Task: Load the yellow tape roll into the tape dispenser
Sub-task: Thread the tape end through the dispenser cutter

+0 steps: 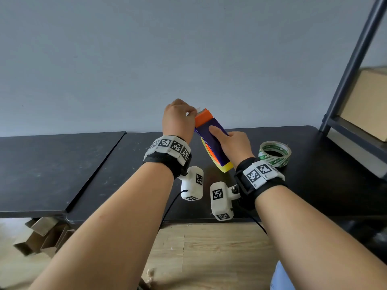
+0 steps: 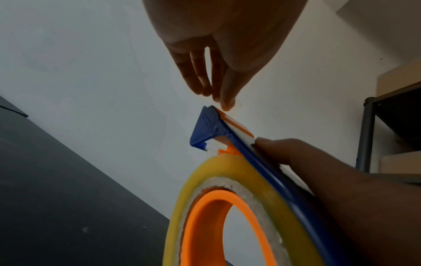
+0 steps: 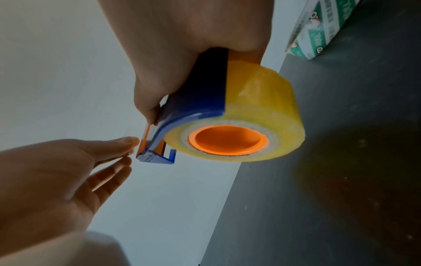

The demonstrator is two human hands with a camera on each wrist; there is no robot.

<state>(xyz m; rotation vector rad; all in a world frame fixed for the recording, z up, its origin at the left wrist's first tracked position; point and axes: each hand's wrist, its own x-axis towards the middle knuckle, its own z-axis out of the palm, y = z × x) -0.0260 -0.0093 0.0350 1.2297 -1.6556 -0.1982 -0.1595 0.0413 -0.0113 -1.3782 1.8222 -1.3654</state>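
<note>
The right hand (image 1: 234, 146) grips the tape dispenser (image 1: 211, 132) (yellow tape roll (image 3: 262, 111) seated), left hand (image 1: 178, 118) fingers (image 2: 225, 93) pinching its tip.

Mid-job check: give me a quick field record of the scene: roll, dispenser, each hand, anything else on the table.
yellow tape roll: seated on the orange hub of the dispenser
tape dispenser: blue body, held tilted above the black table, cutter end up
right hand: grips the dispenser body
left hand: fingertips at the cutter end, pinching the tape end
green-printed tape roll: lying flat on the table, right of the hands
</note>
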